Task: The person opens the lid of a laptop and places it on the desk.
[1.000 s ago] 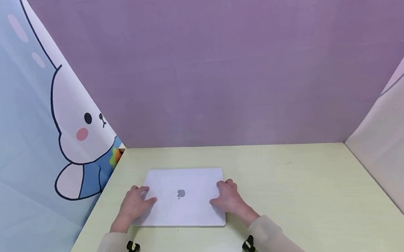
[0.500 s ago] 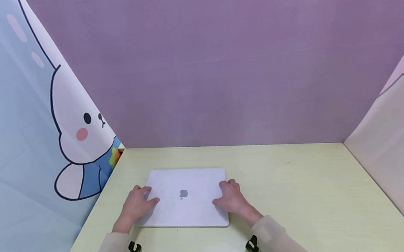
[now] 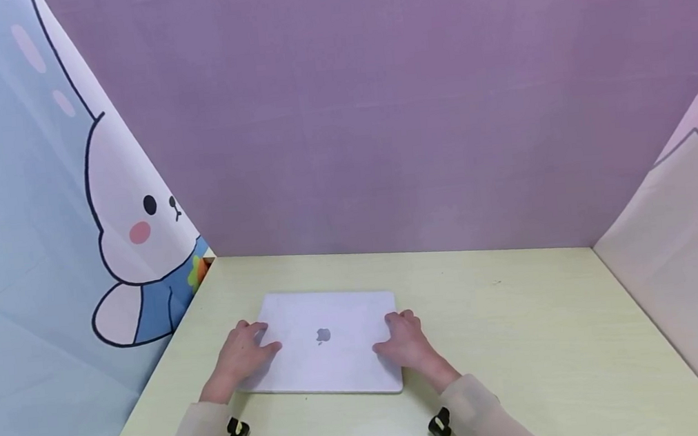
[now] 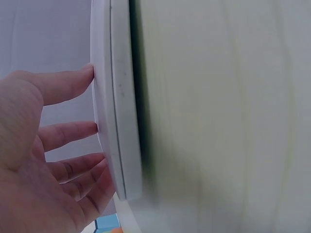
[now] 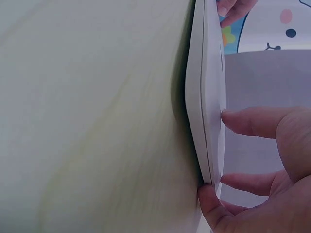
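Observation:
A closed silver laptop [image 3: 343, 364] with a dark apple logo lies flat on the table, lid up. At its left side is my left hand [image 3: 240, 355], gripping with the thumb on the lid and the fingers at the side edge. My right hand [image 3: 408, 343] grips the opposite side in much the same way. In the left wrist view the thumb [image 4: 68, 86] touches the lid of the laptop [image 4: 104, 87], and some fingertips are hidden behind its edge. The right wrist view has one fingertip low by the corner of the laptop [image 5: 195, 92], against the table.
The pale wooden table [image 3: 522, 341] reaches back to a purple cloth wall [image 3: 376, 105]. A blue cloth with a cartoon rabbit [image 3: 132, 230] hangs on the left, a pale cloth [image 3: 688, 244] on the right. Each forearm bears a small black wrist device [image 3: 238, 432].
The laptop has slid a little to the right across the table, and both hands have moved along with it. Their hold looks the same throughout.

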Demonstrator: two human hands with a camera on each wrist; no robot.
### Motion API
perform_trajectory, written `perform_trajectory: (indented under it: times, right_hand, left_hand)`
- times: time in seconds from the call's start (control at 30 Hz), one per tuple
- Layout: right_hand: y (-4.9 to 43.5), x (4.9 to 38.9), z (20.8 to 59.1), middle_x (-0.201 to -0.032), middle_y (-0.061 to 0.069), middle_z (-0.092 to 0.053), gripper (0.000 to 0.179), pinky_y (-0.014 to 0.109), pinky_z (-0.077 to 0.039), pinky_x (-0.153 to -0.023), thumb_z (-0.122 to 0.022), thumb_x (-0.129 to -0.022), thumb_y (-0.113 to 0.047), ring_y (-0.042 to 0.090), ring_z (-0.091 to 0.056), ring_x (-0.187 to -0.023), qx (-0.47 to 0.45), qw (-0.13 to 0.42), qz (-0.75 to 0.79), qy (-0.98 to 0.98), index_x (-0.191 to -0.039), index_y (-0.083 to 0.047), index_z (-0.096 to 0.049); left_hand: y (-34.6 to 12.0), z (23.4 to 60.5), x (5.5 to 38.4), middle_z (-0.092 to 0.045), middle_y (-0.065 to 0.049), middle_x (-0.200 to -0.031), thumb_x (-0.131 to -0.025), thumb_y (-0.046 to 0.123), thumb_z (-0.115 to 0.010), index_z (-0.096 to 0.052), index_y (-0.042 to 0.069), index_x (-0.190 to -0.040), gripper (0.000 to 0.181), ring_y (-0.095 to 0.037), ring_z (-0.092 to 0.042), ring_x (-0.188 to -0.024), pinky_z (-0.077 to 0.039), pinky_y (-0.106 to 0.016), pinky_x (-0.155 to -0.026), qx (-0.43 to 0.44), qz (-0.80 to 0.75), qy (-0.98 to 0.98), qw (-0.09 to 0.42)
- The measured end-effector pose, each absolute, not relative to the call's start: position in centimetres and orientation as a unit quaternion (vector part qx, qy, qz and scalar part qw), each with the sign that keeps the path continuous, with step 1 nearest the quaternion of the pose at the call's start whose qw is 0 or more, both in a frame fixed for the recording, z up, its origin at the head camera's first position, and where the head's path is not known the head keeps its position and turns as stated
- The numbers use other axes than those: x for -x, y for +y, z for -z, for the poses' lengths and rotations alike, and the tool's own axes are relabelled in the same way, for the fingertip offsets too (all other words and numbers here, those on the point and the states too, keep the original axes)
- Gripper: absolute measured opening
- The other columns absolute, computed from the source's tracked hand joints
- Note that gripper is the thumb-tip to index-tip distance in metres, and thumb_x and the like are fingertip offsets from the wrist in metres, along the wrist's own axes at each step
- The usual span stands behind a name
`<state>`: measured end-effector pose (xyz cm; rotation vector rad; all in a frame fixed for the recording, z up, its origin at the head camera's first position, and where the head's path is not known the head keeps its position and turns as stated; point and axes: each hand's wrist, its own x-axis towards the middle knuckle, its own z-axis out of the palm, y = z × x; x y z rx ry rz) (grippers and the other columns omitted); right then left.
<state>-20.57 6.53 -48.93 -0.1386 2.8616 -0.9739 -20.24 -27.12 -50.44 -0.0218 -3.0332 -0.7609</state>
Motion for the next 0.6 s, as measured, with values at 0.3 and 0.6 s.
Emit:
perform_trajectory:
  times: [0.3,0.6]
  right_hand:
    - [7.1,20.3,48.8,-0.13,0.028,-0.051,0.07,0.052,-0.047,-0.101,-0.084,-0.079,-0.024,0.041,-0.048,-0.122,0.037,0.058,0.32,0.945,-0.134,0.01,-0.057]
    - [7.5,20.2,48.5,-0.131,0.03,-0.05,0.069,0.053,-0.046,-0.102,-0.084,-0.079,-0.023,0.043,-0.047,-0.123,0.038,0.058,0.322,0.944,-0.133,0.011,-0.056]
  left_hand:
    - [-26.3,50.2,20.2,-0.059,-0.023,-0.11,-0.089,0.033,-0.077,-0.066,-0.006,-0.125,0.054,-0.034,-0.056,-0.093,-0.05,-0.052,-0.087,0.016,0.235,-0.972,0.008]
    - [-26.0,50.2,20.0,-0.059,-0.022,-0.112,-0.089,0.032,-0.077,-0.066,-0.005,-0.125,0.053,-0.033,-0.057,-0.094,-0.051,-0.053,-0.087,0.016,0.235,-0.972,0.006]
